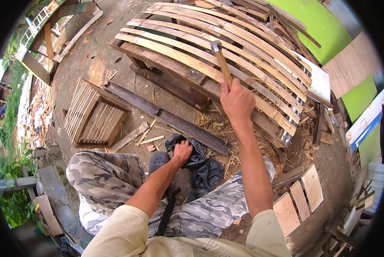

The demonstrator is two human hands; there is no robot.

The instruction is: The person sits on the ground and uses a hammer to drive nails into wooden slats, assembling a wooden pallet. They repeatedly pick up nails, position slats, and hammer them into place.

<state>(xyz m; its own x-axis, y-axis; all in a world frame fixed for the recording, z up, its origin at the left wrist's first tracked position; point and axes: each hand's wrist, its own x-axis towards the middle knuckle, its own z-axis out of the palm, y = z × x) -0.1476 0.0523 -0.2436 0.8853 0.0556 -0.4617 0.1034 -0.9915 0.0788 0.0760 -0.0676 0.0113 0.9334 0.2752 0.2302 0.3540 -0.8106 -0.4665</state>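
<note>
My right hand [238, 103] is closed around the wooden handle of a hammer [222, 64], its metal head pointing away from me over the slats. Beneath the hammer lies a row of long split-bamboo slats [174, 53], spaced apart across a dark wooden frame [157, 58]. My left hand [183, 152] reaches down into the mouth of a black plastic bag [197, 157] on the ground between my legs. Its fingertips are hidden in the bag, so whether they grip anything does not show.
A dark metal channel [174, 120] lies across the ground beyond the bag. A small slatted wooden crate [95, 113] stands to the left. Wood offcuts and shavings litter the ground. Pale boards [298, 199] lie at the right, and green panels [316, 25] lie at the far right.
</note>
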